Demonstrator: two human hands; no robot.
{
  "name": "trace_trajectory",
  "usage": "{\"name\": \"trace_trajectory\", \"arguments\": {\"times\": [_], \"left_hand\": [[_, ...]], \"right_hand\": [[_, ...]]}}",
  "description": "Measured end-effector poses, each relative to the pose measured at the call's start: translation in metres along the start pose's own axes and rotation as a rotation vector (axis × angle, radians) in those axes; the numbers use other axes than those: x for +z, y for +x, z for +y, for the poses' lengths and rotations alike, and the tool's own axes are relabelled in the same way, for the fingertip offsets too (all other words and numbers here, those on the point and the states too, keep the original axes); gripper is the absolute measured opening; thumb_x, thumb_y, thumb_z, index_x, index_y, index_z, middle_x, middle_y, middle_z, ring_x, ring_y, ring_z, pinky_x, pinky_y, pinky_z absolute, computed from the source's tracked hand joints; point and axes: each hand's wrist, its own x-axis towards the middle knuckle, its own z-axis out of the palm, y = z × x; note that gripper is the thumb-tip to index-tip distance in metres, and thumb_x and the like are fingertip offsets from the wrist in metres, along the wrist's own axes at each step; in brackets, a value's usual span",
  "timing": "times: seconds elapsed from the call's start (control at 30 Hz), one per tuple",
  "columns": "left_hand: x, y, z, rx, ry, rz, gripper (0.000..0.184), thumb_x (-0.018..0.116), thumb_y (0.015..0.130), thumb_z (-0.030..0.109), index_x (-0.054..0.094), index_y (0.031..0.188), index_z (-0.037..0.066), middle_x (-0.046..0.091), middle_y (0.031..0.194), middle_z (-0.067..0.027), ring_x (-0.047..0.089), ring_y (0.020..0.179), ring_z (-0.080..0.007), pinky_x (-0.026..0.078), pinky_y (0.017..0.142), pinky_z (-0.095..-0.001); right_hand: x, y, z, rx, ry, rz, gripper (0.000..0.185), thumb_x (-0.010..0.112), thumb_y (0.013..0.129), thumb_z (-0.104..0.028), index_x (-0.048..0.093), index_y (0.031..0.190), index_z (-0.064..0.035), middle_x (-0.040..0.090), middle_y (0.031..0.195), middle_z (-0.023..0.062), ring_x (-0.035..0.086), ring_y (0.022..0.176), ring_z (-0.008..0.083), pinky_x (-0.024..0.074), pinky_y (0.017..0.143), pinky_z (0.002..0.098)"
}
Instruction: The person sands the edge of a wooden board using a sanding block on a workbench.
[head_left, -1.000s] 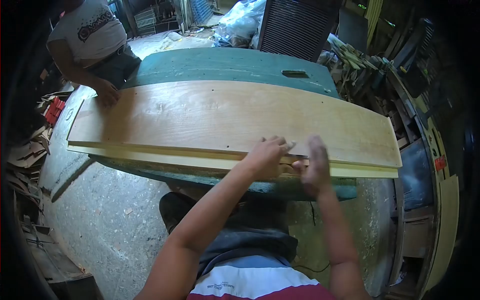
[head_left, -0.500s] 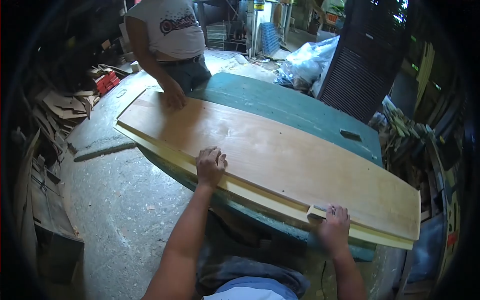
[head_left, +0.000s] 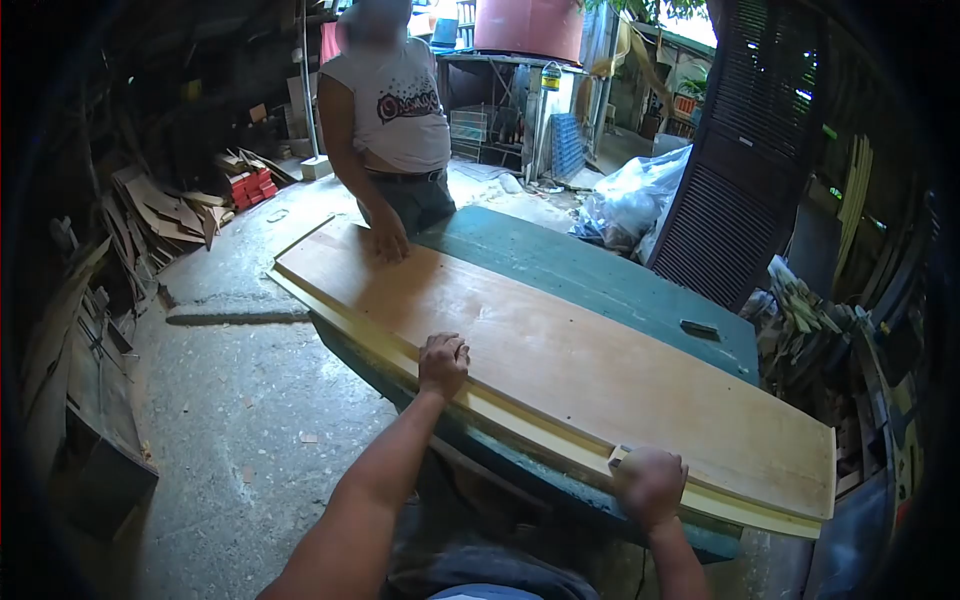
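A long, pale wooden panel (head_left: 560, 360) lies across a green table, with a yellowish wooden strip (head_left: 530, 425) running along its near edge. My left hand (head_left: 443, 364) is closed on that near edge, fingers bent over the panel's top. Farther right, my right hand (head_left: 650, 488) is blurred by motion and wrapped around a small wooden block (head_left: 617, 456) at the same edge. Most of the block is hidden under the hand, so its exact kind does not show. At the far left end, another person's hand (head_left: 388, 235) rests on the panel.
The green tabletop (head_left: 600, 280) shows behind the panel. Opposite me stands a person in a sleeveless shirt (head_left: 400, 120). A dark louvered door (head_left: 730, 170) leans at the right, near plastic sheeting (head_left: 635, 200). Scrap boards (head_left: 160, 205) and red blocks (head_left: 252, 187) lie at left.
My view has tilted up, so more of the background shows. My right hand and the block stay near the panel's right part, the hand now more blurred. My left hand remains on the edge.
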Motion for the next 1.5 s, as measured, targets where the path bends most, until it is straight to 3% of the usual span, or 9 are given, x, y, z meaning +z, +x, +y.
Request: {"name": "trace_trajectory", "arguments": {"times": [0.2,0.33,0.4,0.7,1.03,1.1,1.2,1.3,1.5], "left_hand": [[-0.002,0.003,0.006,-0.023,0.063,-0.03,0.021,0.066,0.095,0.024,0.078,0.106,0.011,0.073,0.121,-0.0077,0.062,0.119,-0.0289,0.046,0.104,-0.0445],[-0.002,0.001,0.002,-0.021,0.061,-0.025,0.02,0.066,0.095,0.024,0.078,0.105,0.011,0.073,0.121,-0.0077,0.062,0.119,-0.0289,0.046,0.104,-0.0444],[0.001,0.001,0.001,-0.007,-0.004,0.016,0.019,0.068,0.093,0.023,0.078,0.103,0.01,0.073,0.118,-0.011,0.063,0.116,-0.0329,0.047,0.104,-0.0452],[0.002,-0.002,0.0,-0.006,-0.023,-0.002,0.017,0.07,0.092,0.021,0.078,0.102,0.01,0.072,0.121,-0.0084,0.062,0.119,-0.0287,0.046,0.104,-0.0441],[0.001,-0.006,0.002,0.021,0.006,0.086,0.018,0.069,0.092,0.019,0.077,0.102,0.008,0.072,0.117,-0.0117,0.064,0.113,-0.0327,0.049,0.101,-0.0447],[-0.01,-0.006,0.012,-0.148,0.14,0.0,0.024,0.067,0.094,0.022,0.076,0.11,0.007,0.072,0.122,-0.0118,0.063,0.12,-0.034,0.046,0.108,-0.047],[0.004,-0.031,-0.006,-0.115,0.156,0.042,0.037,0.064,0.098,0.025,0.07,0.13,0.007,0.064,0.144,-0.0142,0.05,0.143,-0.0367,0.032,0.122,-0.0545],[-0.009,-0.052,-0.013,0.031,0.134,0.035,0.04,0.061,0.099,0.025,0.068,0.135,0.008,0.059,0.15,-0.0139,0.047,0.146,-0.037,0.03,0.123,-0.0551],[-0.014,-0.081,-0.012,-0.042,0.071,0.073,0.045,0.055,0.101,0.023,0.062,0.144,0.011,0.054,0.157,-0.0122,0.045,0.149,-0.0354,0.027,0.124,-0.059]], "right_hand": [[-0.001,0.006,-0.002,0.027,0.025,0.041,0.046,0.079,0.07,-0.018,0.07,0.113,-0.009,0.062,0.103,0.0088,0.057,0.1,0.0299,0.0438,0.084,0.0464],[0.0,0.014,0.005,-0.037,-0.026,-0.07,0.04,0.08,0.068,-0.021,0.067,0.104,-0.0102,0.061,0.102,0.009,0.058,0.1,0.0302,0.0446,0.082,0.0458],[0.001,0.016,0.013,-0.084,-0.011,-0.1,0.036,0.081,0.07,-0.023,0.064,0.099,-0.0101,0.06,0.101,0.0092,0.057,0.1,0.031,0.0442,0.081,0.0474],[0.013,0.01,0.025,-0.071,0.026,-0.242,0.052,0.08,0.08,-0.028,0.049,0.117,-0.0096,0.055,0.111,0.0162,0.053,0.103,0.0366,0.0405,0.086,0.0519],[0.014,0.009,0.02,-0.021,0.089,-0.18,0.05,0.081,0.079,-0.031,0.053,0.115,-0.0088,0.058,0.111,0.0141,0.054,0.106,0.0339,0.0409,0.089,0.0501],[0.015,0.006,0.019,-0.014,0.092,-0.165,0.05,0.08,0.08,-0.032,0.054,0.115,-0.0085,0.058,0.111,0.0138,0.054,0.106,0.0333,0.0411,0.089,0.0498],[0.015,0.009,0.018,0.02,0.085,-0.153,0.049,0.079,0.082,-0.034,0.056,0.117,-0.0078,0.058,0.112,0.0135,0.054,0.107,0.0325,0.0412,0.09,0.0491],[0.016,0.009,0.017,0.0,0.085,-0.18,0.047,0.077,0.084,-0.036,0.057,0.116,-0.0071,0.059,0.112,0.0134,0.054,0.108,0.0322,0.0412,0.09,0.0487],[0.012,0.013,0.021,-0.085,0.0,-0.216,0.043,0.075,0.085,-0.035,0.059,0.113,-0.0071,0.059,0.11,0.0128,0.055,0.108,0.0316,0.0413,0.09,0.0484]]}}
